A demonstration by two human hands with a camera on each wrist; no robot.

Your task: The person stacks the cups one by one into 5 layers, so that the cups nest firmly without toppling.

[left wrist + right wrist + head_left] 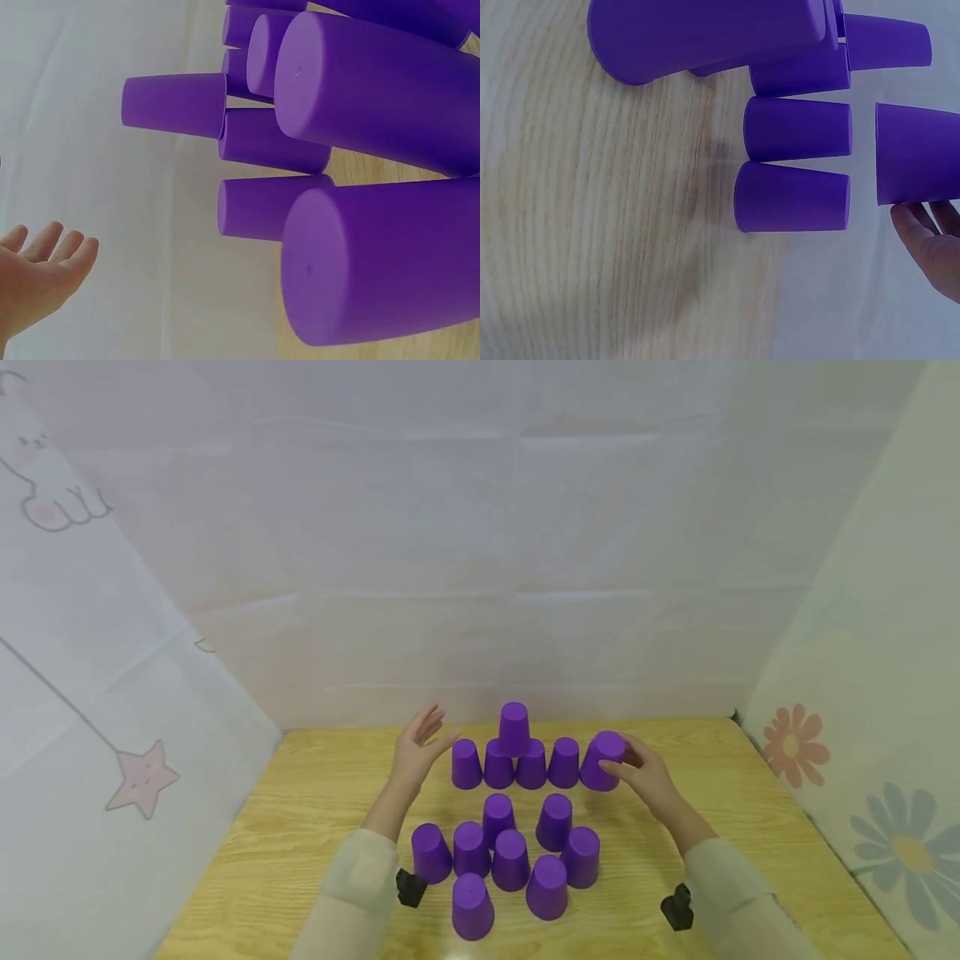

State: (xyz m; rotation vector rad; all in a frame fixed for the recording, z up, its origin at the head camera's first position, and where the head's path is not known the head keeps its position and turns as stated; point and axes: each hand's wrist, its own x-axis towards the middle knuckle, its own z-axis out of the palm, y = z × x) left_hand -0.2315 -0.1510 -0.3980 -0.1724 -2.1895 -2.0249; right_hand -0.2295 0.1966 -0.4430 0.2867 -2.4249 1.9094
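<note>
My right hand (pixel 648 781) holds an upside-down purple cup (pixel 602 762) between thumb and fingers. In the right wrist view this held cup (pixel 919 154) hangs above the back row's end, a gap showing between it and the standing cups (pixel 793 197). From the head view it hides the row's right end. One stacked cup (pixel 513 729) straddles two cups of that row, left of the held one. Beside the row's leftmost cup (pixel 466 765), my left hand (pixel 416 756) is raised with fingers extended, holding nothing; the left wrist view shows the hand (pixel 41 274) in part.
Several more upside-down purple cups (pixel 510 860) stand in a loose group nearer the front, between my forearms. All are on a wooden table (pixel 300 810). A pale cloth wall (pixel 480 568) rises right behind the back edge, with printed cloth on both sides.
</note>
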